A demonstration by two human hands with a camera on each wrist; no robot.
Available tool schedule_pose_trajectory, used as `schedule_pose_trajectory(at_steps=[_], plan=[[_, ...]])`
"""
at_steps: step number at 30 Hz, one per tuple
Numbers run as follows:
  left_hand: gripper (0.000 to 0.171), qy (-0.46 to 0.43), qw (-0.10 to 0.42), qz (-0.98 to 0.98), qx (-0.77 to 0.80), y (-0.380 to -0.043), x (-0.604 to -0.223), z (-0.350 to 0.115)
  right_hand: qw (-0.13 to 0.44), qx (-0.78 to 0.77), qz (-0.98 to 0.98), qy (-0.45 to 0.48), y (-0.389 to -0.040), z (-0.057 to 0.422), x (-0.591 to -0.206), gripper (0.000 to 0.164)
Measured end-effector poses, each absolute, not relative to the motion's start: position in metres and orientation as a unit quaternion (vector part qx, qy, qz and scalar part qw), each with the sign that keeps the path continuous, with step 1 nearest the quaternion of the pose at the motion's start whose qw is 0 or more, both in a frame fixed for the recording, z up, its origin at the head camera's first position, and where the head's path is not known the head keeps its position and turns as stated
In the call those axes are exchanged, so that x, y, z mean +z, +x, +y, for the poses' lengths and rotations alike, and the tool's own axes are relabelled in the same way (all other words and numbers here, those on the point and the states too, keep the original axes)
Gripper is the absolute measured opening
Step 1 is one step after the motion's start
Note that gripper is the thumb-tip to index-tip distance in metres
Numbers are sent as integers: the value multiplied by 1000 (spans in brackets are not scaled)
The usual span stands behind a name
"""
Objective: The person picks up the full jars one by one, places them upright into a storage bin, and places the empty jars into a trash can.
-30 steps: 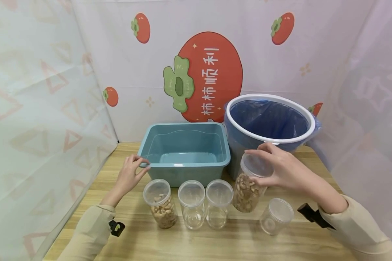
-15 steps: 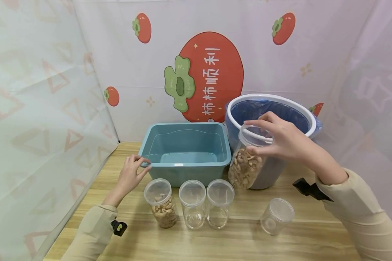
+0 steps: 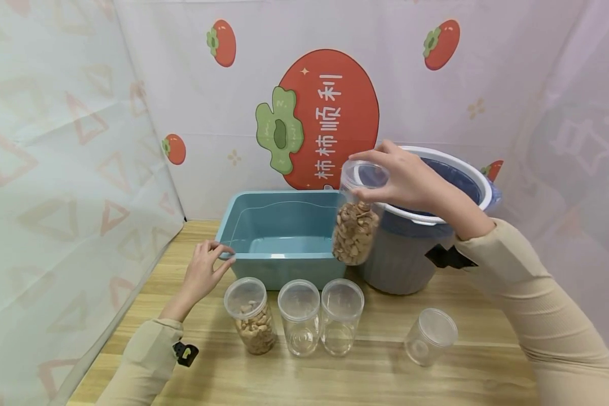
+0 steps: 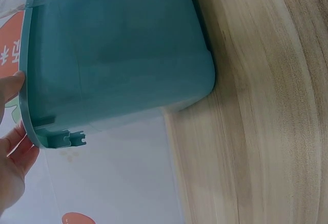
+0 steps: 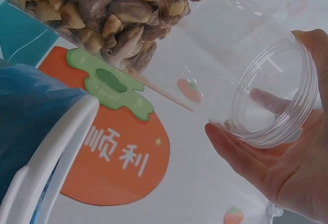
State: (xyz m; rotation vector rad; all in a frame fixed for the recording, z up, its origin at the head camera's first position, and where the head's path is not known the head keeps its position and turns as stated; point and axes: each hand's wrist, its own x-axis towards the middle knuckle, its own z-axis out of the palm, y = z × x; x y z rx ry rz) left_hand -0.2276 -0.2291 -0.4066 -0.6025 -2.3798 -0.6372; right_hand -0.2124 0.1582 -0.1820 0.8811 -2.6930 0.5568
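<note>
My right hand (image 3: 408,177) grips a clear plastic jar (image 3: 356,232) around its top and holds it up off the table. Cashews (image 5: 123,16) with brown skins fill about the lower half of that jar. It hangs in front of the right end of a teal plastic basin (image 3: 289,272), overlapping it in the head view. At the basin's front left corner, my left hand (image 3: 202,269) pinches the rim (image 4: 24,106) between thumb and fingers.
A lidded jar of cashews (image 3: 255,330) and two empty-looking jars, one (image 3: 300,332) beside the other (image 3: 339,332), line up before the basin. A shorter jar (image 3: 428,338) stands to the right. Behind is a bin (image 3: 401,270) with a blue liner, against a printed cloth backdrop (image 3: 198,101).
My right hand has lifted the cashew jar from near the table, up and to the left past the bin toward the basin. My left hand has stayed at the basin's rim.
</note>
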Motion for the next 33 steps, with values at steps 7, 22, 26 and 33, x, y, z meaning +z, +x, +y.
schedule_pose_trajectory(at_steps=[7,22,26,33], plan=[[15,-226,300,-896,-237,-228,-407,-230,93,187,-937,280,-238,134,-181,58],[15,-222,300,-897,-236,-227,-408,-229,50,199,-946,251,-289,93,-214,60],[15,-223,303,-896,-236,-227,-409,-229,42,189,-948,252,-301,87,-232,58],[15,-230,311,-891,-238,-228,-411,-229,10,165,-956,244,-316,80,-264,60]])
